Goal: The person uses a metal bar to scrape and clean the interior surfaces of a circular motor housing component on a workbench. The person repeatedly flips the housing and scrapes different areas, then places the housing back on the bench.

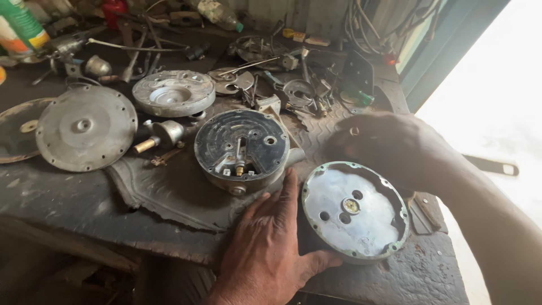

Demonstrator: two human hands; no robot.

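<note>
**Caller:** Down at the near edge of the tabletop [68,197], the left hand [270,248] lies flat, fingers [289,189] spread loosely, the thumb and palm against the left rim of a round metal housing [354,210]. It's a shallow, dish-like casting, open side up, greenish around its bolt-hole flange, with a few holes in its pale floor.

**Partner:** And the right hand [389,148]?

**Caller:** It sits just behind the housing at its far edge, knuckles toward the camera. The fingers are curled under and out of sight, so I can't tell whether they pinch anything or merely rest on the rim. The forearm runs off to the lower right.

**Partner:** What's around them?

**Caller:** Just left of the left hand's fingertips, a second round body [241,148], dark-faced, with a small brass fitting near its front. It rests on a torn dark rubber mat [169,192]. Farther left lies a flat grey cover disc [86,127] ringed with bolt holes, and behind that a raised aluminium cover [173,92]. Between them, a small brass-tipped fitting [161,135]. Along the back, a jumble of tools, washers and wires, too cluttered to sort out.
</note>
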